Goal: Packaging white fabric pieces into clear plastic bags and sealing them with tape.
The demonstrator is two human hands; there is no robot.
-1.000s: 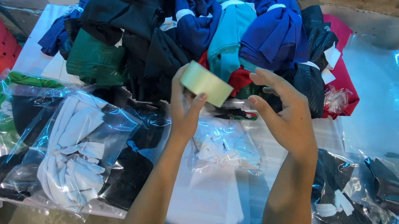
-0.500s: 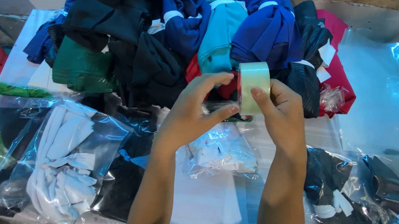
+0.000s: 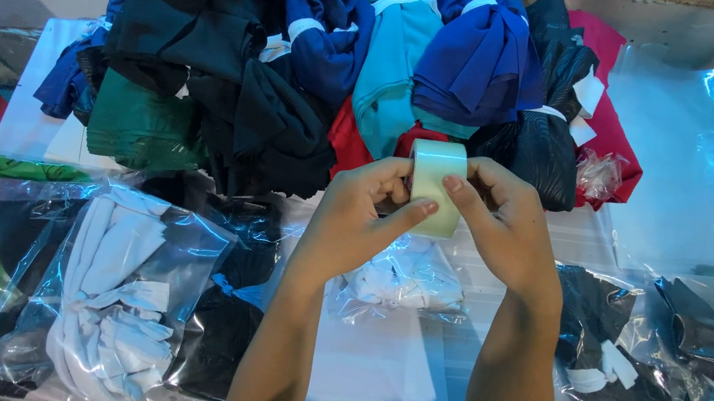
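Above the white table point(image 3: 387, 388), a tape roll point(image 3: 435, 188) is held upright.
It is grasped by left hand point(image 3: 360, 222) and right hand point(image 3: 503, 222), before piled garments point(image 3: 319, 67).

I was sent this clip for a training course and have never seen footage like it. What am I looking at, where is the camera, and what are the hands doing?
There is no machine here: these are a person's two bare hands, filmed by a camera worn on the head and looking down. The left hand and right hand together hold a pale roll of tape upright above the table, thumbs pressed on its outer face. Behind it lies a heap of loose clothes in black, blue, teal, green and red. Nearer the person are garments sealed in clear plastic bags: a white one at the left, dark ones at the right, and a small white one under the hands.
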